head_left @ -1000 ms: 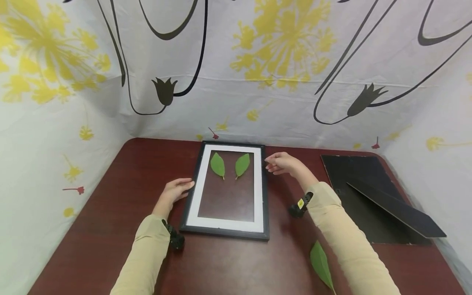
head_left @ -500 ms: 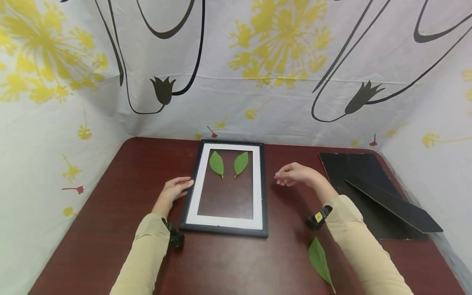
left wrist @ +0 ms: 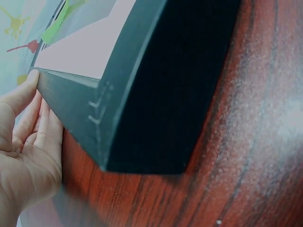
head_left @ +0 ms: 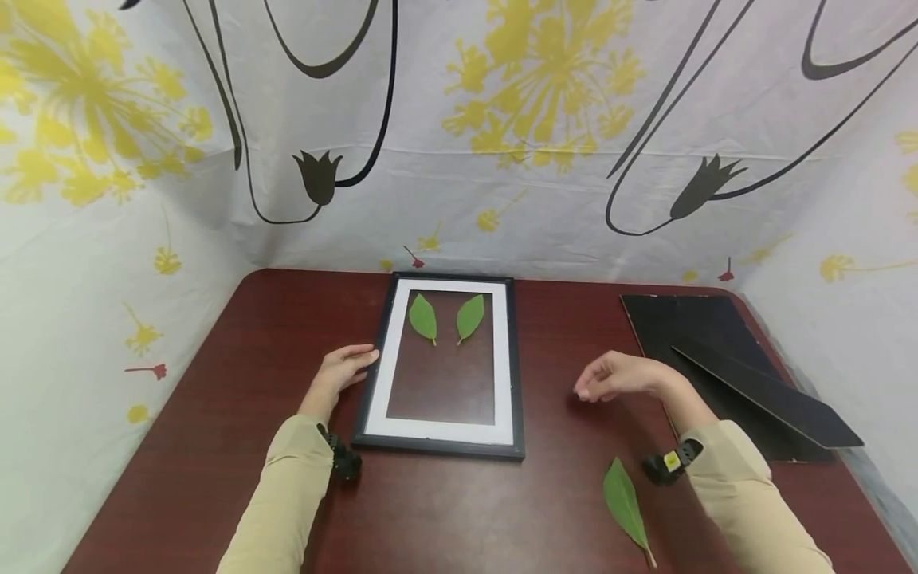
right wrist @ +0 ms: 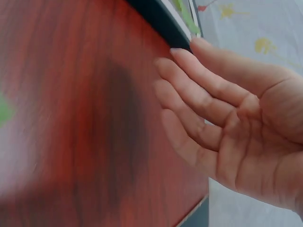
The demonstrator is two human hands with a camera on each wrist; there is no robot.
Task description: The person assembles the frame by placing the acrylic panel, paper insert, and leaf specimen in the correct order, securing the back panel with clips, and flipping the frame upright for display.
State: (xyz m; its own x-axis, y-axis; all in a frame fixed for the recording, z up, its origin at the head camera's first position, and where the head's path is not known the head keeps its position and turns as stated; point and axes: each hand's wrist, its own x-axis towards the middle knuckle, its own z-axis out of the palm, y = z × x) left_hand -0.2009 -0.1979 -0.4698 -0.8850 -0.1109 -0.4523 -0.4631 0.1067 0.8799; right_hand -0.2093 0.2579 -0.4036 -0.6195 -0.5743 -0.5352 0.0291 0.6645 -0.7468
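Observation:
A black picture frame (head_left: 512, 375) with a white mat (head_left: 383, 359) lies on the dark red table. Inside the mat's opening, two green leaves (head_left: 423, 317) are set side by side near the top, stems down. My left hand (head_left: 343, 373) holds the frame's left side, its thumb on the edge and its fingers against the outer side. Over the table to the right of the frame is my right hand (head_left: 620, 376), with fingers loosely bent and nothing in them. A third leaf (head_left: 625, 504) lies nearer to me, below that hand.
A flat black board (head_left: 681, 319) rests at the table's right side. Its flap (head_left: 767, 391) stands up at a slant, close to my right forearm. White patterned cloth (head_left: 445, 199) walls in the back and both sides.
My right hand has moved away from the frame's upper right edge, to the right and toward me. The left hand stays on the frame, and the leaves lie as before.

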